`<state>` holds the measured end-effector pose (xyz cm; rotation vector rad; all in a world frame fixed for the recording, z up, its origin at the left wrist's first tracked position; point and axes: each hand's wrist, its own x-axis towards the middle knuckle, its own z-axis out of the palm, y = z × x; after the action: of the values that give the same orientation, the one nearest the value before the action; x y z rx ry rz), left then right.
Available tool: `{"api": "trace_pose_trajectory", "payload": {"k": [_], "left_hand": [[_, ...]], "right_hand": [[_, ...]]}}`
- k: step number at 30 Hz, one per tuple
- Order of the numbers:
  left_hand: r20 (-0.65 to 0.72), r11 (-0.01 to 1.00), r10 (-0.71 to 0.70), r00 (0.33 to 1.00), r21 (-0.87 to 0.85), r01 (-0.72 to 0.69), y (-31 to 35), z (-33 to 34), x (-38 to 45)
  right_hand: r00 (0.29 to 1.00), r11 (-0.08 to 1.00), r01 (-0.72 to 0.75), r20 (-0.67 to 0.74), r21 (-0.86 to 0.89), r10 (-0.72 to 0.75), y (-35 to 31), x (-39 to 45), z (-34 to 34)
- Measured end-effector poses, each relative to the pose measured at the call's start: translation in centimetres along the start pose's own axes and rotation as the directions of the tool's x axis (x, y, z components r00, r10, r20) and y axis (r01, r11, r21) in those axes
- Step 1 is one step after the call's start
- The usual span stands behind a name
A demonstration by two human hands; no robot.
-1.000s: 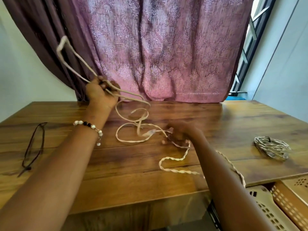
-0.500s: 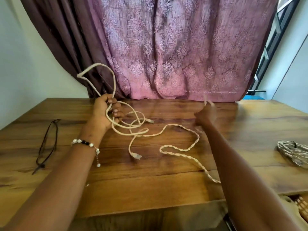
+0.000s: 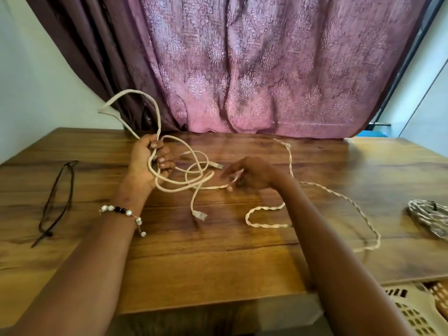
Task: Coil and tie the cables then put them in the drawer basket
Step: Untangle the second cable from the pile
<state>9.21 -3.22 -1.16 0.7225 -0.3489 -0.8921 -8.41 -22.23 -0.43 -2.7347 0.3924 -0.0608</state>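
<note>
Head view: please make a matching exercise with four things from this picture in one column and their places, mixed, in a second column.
Things:
1. cream cable
2. black cable tie
3. coiled bundle
4. drawer basket

Places:
A. below the table's near right edge
B. flat on the table, far left
C. on the table, far right
D. looped in the left hand

Pairs: 1-D, 2-B, 3-C, 4-A
</note>
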Motion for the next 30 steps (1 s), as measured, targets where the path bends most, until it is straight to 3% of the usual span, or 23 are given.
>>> {"api": "trace_pose_trajectory", "payload": {"k": [1, 4, 12, 17, 19, 20, 22, 24, 27, 30], "left_hand": [[-0.009, 1.0, -0.009, 1.0, 0.007, 0.009, -0.1, -0.2, 0.0], [-0.03, 0.999, -0.034, 0.999, 0.022, 0.035, -0.2, -0.5, -0.1], [-0.114, 0.998, -0.046, 0.992, 0.032, 0.05, -0.2, -0.2, -0.1], [-0.168, 0.998, -0.032, 0.985, 0.055, 0.042, -0.1, -0.1, 0.0], [-0.193, 0.994, -0.021, 0.981, 0.103, 0.042, -0.2, 0.1, 0.1], [-0.205, 0.991, -0.009, 0.979, 0.126, 0.036, -0.3, 0.2, 0.2], [-0.238, 0.988, 0.022, 0.971, 0.156, 0.016, -0.1, 0.3, 0.2], [-0.283, 0.987, 0.039, 0.958, 0.163, 0.008, 0.2, 0.2, 0.0], [-0.374, 0.987, 0.05, 0.926, 0.158, 0.01, 0.7, -0.2, -0.2], [-0.523, 0.983, 0.074, 0.849, 0.18, 0.025, 0.9, -0.6, -0.2]], "right_hand": [[1.0, 1.0, -0.014, 0.009, 0.015, 0.014, -0.3, 0.3, 0.7], [0.984, 0.995, -0.083, -0.164, -0.047, 0.074, 0.2, 1.1, 1.3], [0.838, 0.861, -0.435, -0.469, -0.265, 0.278, 4.0, 2.1, 1.7], [0.748, 0.808, -0.559, -0.536, -0.189, 0.392, 3.8, 1.5, 1.2], [0.717, 0.86, -0.491, -0.623, -0.135, 0.311, 3.1, 1.3, 0.2], [0.722, 0.924, -0.376, -0.646, -0.067, 0.247, 2.4, 1.1, -0.4], [0.804, 0.981, -0.014, -0.581, 0.193, 0.126, 0.2, 0.4, -1.3], [0.915, 0.889, 0.255, -0.393, 0.38, -0.095, -2.6, -0.9, -1.6], [0.947, 0.896, 0.321, -0.094, 0.308, -0.307, -5.2, -1.0, -0.1], [0.936, 0.907, 0.34, -0.178, 0.25, -0.302, -6.2, 0.8, 1.5]]}}
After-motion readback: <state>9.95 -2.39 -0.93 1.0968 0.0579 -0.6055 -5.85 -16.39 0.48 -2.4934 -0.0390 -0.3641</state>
